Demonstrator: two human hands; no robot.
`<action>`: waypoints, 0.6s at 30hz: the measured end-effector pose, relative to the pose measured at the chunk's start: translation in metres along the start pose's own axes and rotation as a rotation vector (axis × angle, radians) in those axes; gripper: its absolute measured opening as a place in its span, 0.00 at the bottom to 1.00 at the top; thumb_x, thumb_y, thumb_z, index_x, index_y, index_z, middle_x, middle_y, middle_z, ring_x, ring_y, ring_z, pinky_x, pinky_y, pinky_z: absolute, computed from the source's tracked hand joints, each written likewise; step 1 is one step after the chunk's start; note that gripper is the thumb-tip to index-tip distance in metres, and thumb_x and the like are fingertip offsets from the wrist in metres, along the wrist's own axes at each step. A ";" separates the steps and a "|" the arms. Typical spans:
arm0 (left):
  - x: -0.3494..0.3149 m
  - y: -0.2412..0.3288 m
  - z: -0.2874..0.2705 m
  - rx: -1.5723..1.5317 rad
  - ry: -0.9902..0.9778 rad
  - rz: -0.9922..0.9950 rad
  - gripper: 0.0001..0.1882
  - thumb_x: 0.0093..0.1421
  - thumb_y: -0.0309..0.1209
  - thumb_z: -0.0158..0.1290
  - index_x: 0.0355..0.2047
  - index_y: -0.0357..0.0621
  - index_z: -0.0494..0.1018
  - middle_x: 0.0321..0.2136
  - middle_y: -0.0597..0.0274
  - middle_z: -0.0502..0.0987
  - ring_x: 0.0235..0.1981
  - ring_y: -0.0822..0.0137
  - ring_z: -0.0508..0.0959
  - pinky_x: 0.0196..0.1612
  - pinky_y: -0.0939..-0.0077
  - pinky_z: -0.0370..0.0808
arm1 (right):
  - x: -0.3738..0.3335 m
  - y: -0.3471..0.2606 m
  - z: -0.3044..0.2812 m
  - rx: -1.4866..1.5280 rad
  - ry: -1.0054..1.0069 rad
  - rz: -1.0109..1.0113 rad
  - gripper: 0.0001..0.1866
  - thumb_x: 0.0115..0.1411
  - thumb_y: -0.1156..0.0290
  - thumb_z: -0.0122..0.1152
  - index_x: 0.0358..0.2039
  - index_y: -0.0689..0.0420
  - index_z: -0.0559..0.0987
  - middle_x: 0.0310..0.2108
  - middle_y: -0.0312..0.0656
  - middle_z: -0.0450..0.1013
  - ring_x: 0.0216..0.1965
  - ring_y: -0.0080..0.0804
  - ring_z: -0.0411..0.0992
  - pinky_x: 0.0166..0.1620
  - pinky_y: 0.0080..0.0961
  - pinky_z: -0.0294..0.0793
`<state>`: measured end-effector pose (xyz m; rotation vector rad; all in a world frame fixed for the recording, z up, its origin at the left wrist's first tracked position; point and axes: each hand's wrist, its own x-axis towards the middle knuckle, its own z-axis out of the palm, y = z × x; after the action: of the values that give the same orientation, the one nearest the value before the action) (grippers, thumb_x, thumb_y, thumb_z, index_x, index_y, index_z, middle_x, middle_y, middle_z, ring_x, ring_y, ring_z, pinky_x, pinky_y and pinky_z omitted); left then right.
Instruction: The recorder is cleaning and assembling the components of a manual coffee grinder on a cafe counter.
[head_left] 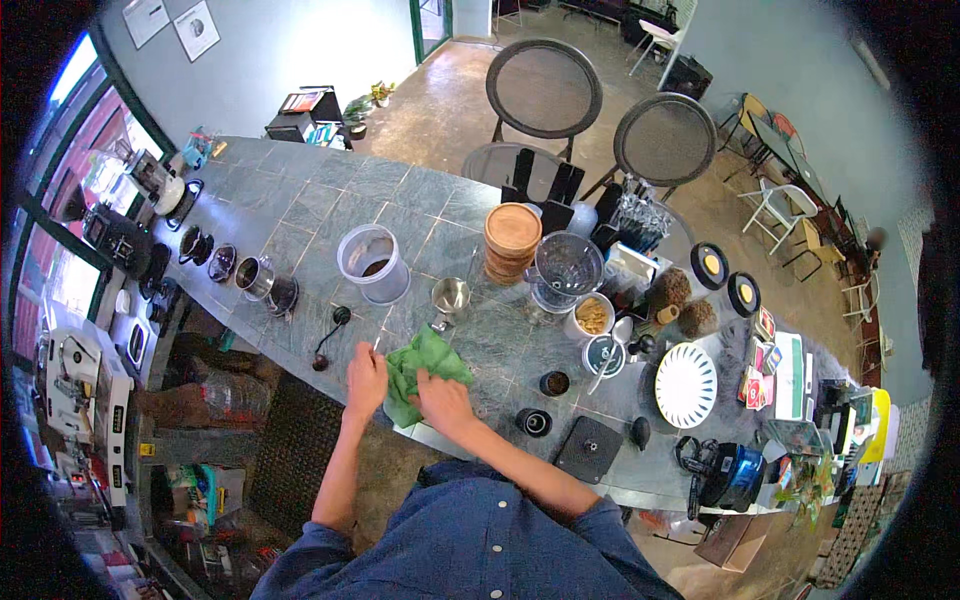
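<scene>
A crumpled green cloth (428,362) lies at the counter's near edge, between my two hands. My right hand (443,403) is on it, fingers bent and gripping its near side. Beside the cloth's left edge, my left hand (367,378) is closed; a thin shiny tip shows above its fingers, and the rest is hidden. Just beyond the cloth stands a small metal pitcher (450,296). Farther off is a translucent plastic tub (374,285) with dark grounds inside. A black scoop-like utensil (341,316) lies left of it, near a small round brown piece (320,362).
Along the tiled counter (335,200) stand wooden lidded jars (512,240), a clear pitcher (566,268), a dark cup (534,422), a black square scale (590,449) and a striped plate (686,386). Metal and glass vessels (255,277) line the left side. A dark mat (295,450) covers the floor.
</scene>
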<state>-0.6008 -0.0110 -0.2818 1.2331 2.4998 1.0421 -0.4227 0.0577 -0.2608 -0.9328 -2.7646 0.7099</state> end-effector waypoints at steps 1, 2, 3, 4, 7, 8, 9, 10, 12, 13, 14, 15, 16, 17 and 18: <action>-0.004 0.009 -0.002 -0.045 0.003 -0.096 0.13 0.67 0.33 0.54 0.34 0.34 0.68 0.23 0.38 0.75 0.28 0.35 0.76 0.30 0.45 0.68 | 0.005 -0.004 0.006 -0.001 -0.003 -0.005 0.18 0.62 0.60 0.64 0.44 0.61 0.77 0.32 0.51 0.80 0.29 0.48 0.81 0.31 0.45 0.81; -0.007 0.013 -0.003 -0.046 0.005 -0.097 0.13 0.67 0.33 0.54 0.34 0.34 0.68 0.23 0.38 0.75 0.28 0.35 0.76 0.30 0.45 0.68 | 0.009 -0.007 0.011 -0.020 0.045 -0.024 0.15 0.62 0.61 0.63 0.42 0.60 0.76 0.32 0.49 0.78 0.29 0.48 0.81 0.31 0.44 0.81; -0.011 0.014 -0.005 -0.063 -0.002 -0.169 0.16 0.67 0.36 0.55 0.31 0.34 0.69 0.22 0.43 0.74 0.25 0.44 0.76 0.29 0.51 0.68 | 0.012 -0.013 0.016 -0.035 0.090 -0.047 0.13 0.63 0.63 0.61 0.39 0.59 0.75 0.32 0.47 0.77 0.28 0.48 0.80 0.30 0.44 0.81; -0.016 0.011 -0.006 -0.083 -0.008 -0.246 0.19 0.68 0.39 0.56 0.28 0.34 0.69 0.21 0.48 0.74 0.23 0.52 0.75 0.28 0.56 0.68 | 0.013 -0.025 0.010 -0.035 0.082 -0.055 0.13 0.63 0.63 0.61 0.39 0.59 0.75 0.32 0.47 0.77 0.28 0.48 0.80 0.30 0.44 0.81; -0.021 -0.007 -0.019 -0.479 0.049 -0.466 0.22 0.69 0.41 0.57 0.25 0.34 0.70 0.20 0.62 0.72 0.24 0.71 0.69 0.28 0.69 0.65 | 0.009 -0.057 -0.014 0.139 0.284 -0.216 0.09 0.64 0.65 0.58 0.40 0.56 0.76 0.33 0.43 0.72 0.30 0.46 0.79 0.31 0.43 0.81; -0.024 -0.005 -0.022 -0.477 0.044 -0.468 0.22 0.69 0.41 0.57 0.25 0.34 0.70 0.20 0.62 0.72 0.24 0.71 0.69 0.28 0.69 0.65 | 0.010 -0.060 -0.018 0.140 0.282 -0.212 0.09 0.64 0.65 0.58 0.40 0.56 0.76 0.33 0.43 0.72 0.30 0.46 0.79 0.31 0.43 0.81; -0.024 0.011 -0.035 -0.545 0.123 -0.426 0.22 0.69 0.40 0.56 0.25 0.34 0.71 0.21 0.66 0.71 0.25 0.75 0.67 0.28 0.72 0.64 | 0.013 -0.060 -0.019 0.183 0.288 -0.228 0.09 0.64 0.65 0.58 0.41 0.55 0.76 0.34 0.44 0.72 0.31 0.46 0.79 0.31 0.43 0.81; -0.023 0.020 -0.041 -0.613 0.201 -0.383 0.21 0.70 0.40 0.56 0.26 0.33 0.72 0.21 0.69 0.70 0.26 0.79 0.65 0.28 0.75 0.63 | 0.014 -0.060 -0.020 0.227 0.295 -0.243 0.09 0.65 0.64 0.58 0.42 0.54 0.76 0.35 0.44 0.73 0.32 0.46 0.80 0.32 0.44 0.81; -0.024 0.001 -0.040 -0.559 0.171 -0.376 0.19 0.70 0.39 0.55 0.31 0.32 0.76 0.22 0.69 0.71 0.26 0.80 0.65 0.29 0.76 0.63 | 0.009 -0.056 -0.023 0.299 0.269 -0.190 0.10 0.64 0.64 0.59 0.43 0.54 0.76 0.36 0.45 0.74 0.33 0.47 0.80 0.33 0.45 0.81; -0.025 -0.001 -0.039 -0.458 0.132 -0.391 0.17 0.70 0.38 0.55 0.34 0.33 0.78 0.22 0.69 0.72 0.26 0.79 0.66 0.29 0.76 0.64 | 0.004 -0.051 -0.024 0.367 0.240 -0.143 0.11 0.64 0.65 0.59 0.44 0.54 0.77 0.38 0.46 0.74 0.33 0.48 0.80 0.33 0.46 0.81; -0.025 -0.003 -0.037 -0.358 0.093 -0.405 0.16 0.70 0.37 0.55 0.37 0.33 0.80 0.22 0.69 0.72 0.26 0.79 0.66 0.29 0.75 0.64 | 0.000 -0.045 -0.025 0.367 0.239 -0.146 0.11 0.64 0.65 0.59 0.44 0.54 0.77 0.38 0.46 0.74 0.33 0.48 0.80 0.33 0.46 0.81; -0.026 -0.008 -0.031 -0.295 0.053 -0.381 0.16 0.72 0.36 0.51 0.41 0.34 0.80 0.24 0.68 0.73 0.25 0.76 0.67 0.29 0.75 0.65 | -0.004 -0.035 -0.027 0.277 0.163 -0.054 0.10 0.63 0.66 0.59 0.44 0.54 0.77 0.39 0.46 0.75 0.33 0.49 0.80 0.34 0.47 0.81; -0.030 -0.013 -0.026 -0.295 0.057 -0.385 0.16 0.72 0.36 0.51 0.41 0.34 0.80 0.24 0.68 0.73 0.25 0.76 0.67 0.29 0.75 0.65 | -0.008 -0.024 -0.027 0.188 0.084 0.039 0.10 0.63 0.68 0.59 0.44 0.54 0.77 0.40 0.47 0.75 0.33 0.51 0.80 0.34 0.49 0.80; -0.035 -0.017 -0.022 -0.310 0.127 -0.334 0.18 0.74 0.39 0.48 0.41 0.36 0.79 0.22 0.70 0.69 0.24 0.77 0.66 0.29 0.75 0.65 | -0.012 -0.012 -0.026 0.187 0.080 0.035 0.10 0.63 0.68 0.59 0.44 0.54 0.77 0.40 0.47 0.75 0.33 0.51 0.80 0.34 0.49 0.80; -0.036 -0.016 -0.017 -0.329 0.189 -0.277 0.20 0.75 0.42 0.45 0.40 0.37 0.77 0.20 0.71 0.64 0.23 0.78 0.65 0.29 0.75 0.64 | -0.016 0.002 -0.025 0.086 0.035 0.113 0.10 0.61 0.71 0.59 0.44 0.55 0.77 0.40 0.48 0.75 0.34 0.52 0.80 0.35 0.49 0.80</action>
<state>-0.5945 -0.0536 -0.2845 0.7039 2.4046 1.4724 -0.4020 0.0591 -0.2391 -1.0792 -2.6451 0.8149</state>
